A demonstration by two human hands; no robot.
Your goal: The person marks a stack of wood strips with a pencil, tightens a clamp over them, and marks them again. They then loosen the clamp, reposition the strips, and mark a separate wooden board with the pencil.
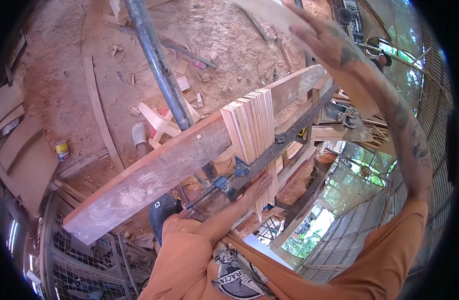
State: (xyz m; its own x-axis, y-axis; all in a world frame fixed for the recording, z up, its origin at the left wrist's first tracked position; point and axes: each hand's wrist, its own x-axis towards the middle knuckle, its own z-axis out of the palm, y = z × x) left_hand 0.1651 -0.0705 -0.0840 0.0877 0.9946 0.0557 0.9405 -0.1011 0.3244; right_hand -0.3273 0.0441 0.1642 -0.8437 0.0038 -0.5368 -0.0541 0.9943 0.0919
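Observation:
A bundle of thin wooden strips [250,122] stands on edge, packed side by side, between a thick wooden plank [154,172] and a dark metal bar [307,120]. My left hand [259,187] lies against the lower part of the bundle with its fingers stretched out. Close to that hand is a blue bar clamp [229,180]. My right hand [317,40] is raised at the top right, its fingers around a pale piece of wood [277,17]. Blur and the frame edge hide the far part of that piece.
A metal pole [157,60] rises beyond the plank. Wood offcuts [183,83] and sawdust cover the ground, where a foot in a light clog [139,134] also shows. A yellow can [62,150] stands at left, near curved boards [27,165]. Another person [382,60] is far right.

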